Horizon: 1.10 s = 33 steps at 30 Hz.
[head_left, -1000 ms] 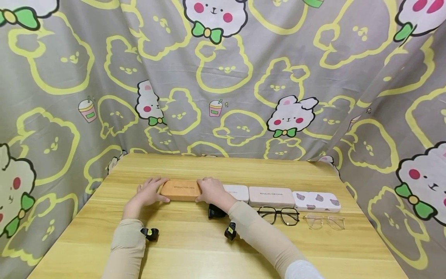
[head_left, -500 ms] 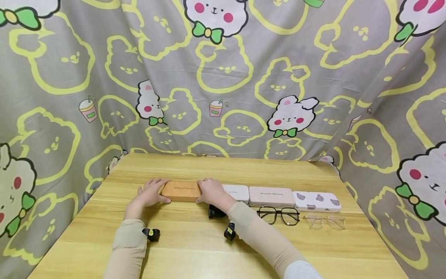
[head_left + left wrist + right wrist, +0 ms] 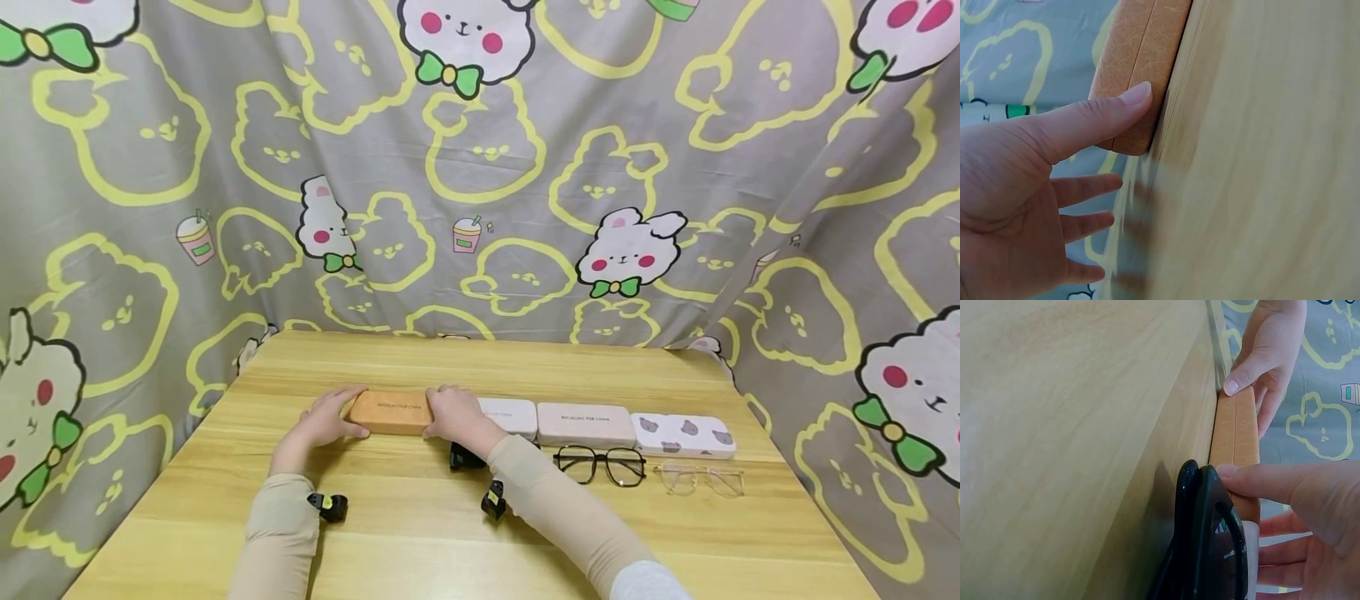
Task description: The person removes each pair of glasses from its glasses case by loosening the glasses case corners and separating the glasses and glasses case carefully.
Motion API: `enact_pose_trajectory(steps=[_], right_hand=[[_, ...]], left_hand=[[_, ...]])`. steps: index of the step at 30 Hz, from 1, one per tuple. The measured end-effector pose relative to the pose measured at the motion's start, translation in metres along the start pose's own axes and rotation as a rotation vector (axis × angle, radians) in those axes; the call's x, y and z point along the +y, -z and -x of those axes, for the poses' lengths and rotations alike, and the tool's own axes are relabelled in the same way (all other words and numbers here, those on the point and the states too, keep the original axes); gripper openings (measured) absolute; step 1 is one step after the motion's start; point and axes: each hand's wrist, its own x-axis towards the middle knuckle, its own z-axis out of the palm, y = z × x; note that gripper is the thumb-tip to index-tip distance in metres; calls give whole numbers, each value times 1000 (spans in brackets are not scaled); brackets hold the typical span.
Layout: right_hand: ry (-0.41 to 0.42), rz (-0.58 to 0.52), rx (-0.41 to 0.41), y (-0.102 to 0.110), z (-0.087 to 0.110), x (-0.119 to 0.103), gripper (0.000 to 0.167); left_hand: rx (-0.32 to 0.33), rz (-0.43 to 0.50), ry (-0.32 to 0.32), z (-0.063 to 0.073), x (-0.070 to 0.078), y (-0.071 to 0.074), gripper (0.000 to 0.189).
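Observation:
An orange glasses case (image 3: pixel 393 414) lies lengthwise on the table at the left end of a row of cases. My left hand (image 3: pixel 322 421) grips its left end, with the thumb (image 3: pixel 1104 115) on the front side and the other fingers spread behind. At the opposite end my right hand (image 3: pixel 459 417) holds the case, its thumb (image 3: pixel 1260 478) against the front side. Close below that thumb stand black sunglasses (image 3: pixel 1210 550), partly hidden by the right hand in the head view. A white case (image 3: pixel 510 415) adjoins on the right, partly covered by the same hand.
Further right in the row are a pale pink case (image 3: pixel 585 425) and a white case with bear prints (image 3: pixel 684 435). Before them lie black-framed glasses (image 3: pixel 600 465) and thin gold-framed glasses (image 3: pixel 700 479). A patterned curtain (image 3: pixel 510 200) hangs behind the wooden table (image 3: pixel 420 542).

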Motion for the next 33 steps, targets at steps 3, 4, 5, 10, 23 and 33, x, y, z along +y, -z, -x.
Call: enact_pose_trajectory(steps=[3,4,5,10,23,33], right_hand=[[-6,2,-10,1,-1,0,66],[-6,5,-12,1,-1,1,67],[-5,7,-14,2,-1,1,67],[-8,21,-11,1,-3,2,67],[-11,12,-30,1,-2,0,66],[99,18,55,6,-7,-13,58]], left_hand=[[2,24,-7,0,-1,-1,88],[3,36,-3,1,-1,-2,88],[6,40,-2,1,-1,-2,89],[28,76,30,0,-4,-8,94],[76,155,147,0,-2,-30,104],[93,167,154,2,-1,-32,103]])
